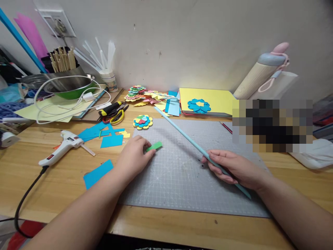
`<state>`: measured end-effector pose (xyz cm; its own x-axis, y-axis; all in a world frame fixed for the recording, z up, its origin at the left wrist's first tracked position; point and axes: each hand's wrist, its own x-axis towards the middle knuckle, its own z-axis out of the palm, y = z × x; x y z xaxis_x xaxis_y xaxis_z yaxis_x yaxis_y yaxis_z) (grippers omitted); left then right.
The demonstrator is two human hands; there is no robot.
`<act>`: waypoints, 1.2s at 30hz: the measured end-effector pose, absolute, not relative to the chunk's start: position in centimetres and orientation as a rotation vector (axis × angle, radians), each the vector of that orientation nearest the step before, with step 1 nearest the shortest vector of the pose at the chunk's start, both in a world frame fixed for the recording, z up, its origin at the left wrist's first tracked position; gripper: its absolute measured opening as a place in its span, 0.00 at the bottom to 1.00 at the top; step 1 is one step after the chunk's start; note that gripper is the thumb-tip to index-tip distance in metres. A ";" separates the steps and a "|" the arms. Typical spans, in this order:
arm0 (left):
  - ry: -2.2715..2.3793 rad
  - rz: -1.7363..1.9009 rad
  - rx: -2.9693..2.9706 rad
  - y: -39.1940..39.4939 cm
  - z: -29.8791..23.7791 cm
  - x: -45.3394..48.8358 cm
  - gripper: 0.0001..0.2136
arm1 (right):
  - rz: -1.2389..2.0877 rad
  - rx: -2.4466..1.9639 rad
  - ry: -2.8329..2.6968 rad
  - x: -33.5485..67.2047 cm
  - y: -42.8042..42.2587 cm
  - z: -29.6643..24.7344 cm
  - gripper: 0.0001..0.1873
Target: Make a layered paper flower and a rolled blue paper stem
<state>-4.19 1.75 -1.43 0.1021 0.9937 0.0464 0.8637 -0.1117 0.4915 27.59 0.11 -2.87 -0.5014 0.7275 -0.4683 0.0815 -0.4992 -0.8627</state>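
My left hand (136, 155) rests on the grey cutting mat (179, 177) and pinches a small green paper strip (154, 146) between thumb and fingers. My right hand (231, 168) is closed round a long light-blue paper stick (187, 137). The stick slants across the mat from the back left to the front right. A small multicoloured paper flower (143, 121) lies just beyond the mat's far left corner.
A white glue gun (62, 147) with a black cord lies at left among blue paper scraps (98, 173). Scissors (114, 113), paper flowers (140, 93), yellow sheets with a blue flower (199, 105) and a bottle (260, 74) sit at the back. A metal bowl (69, 85) stands far left.
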 end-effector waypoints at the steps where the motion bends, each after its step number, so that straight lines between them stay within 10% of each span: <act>1: 1.873 0.537 2.013 1.9 -1.0 -4.5 0.10 | 2.052 -1.235 -1.252 27.6 0.2 -2.9 0.17; 36: 2.037 0.342 1.727 -1.2 2.5 -14.8 0.16 | 2.035 -1.220 -1.171 28.4 -0.6 -3.4 0.16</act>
<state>-14.81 -1.19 2.47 -0.1190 0.9776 -0.1736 0.8674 0.1874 0.4610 28.36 -0.56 -3.37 -0.4799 0.7497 -0.4557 0.0175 -0.5112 -0.8593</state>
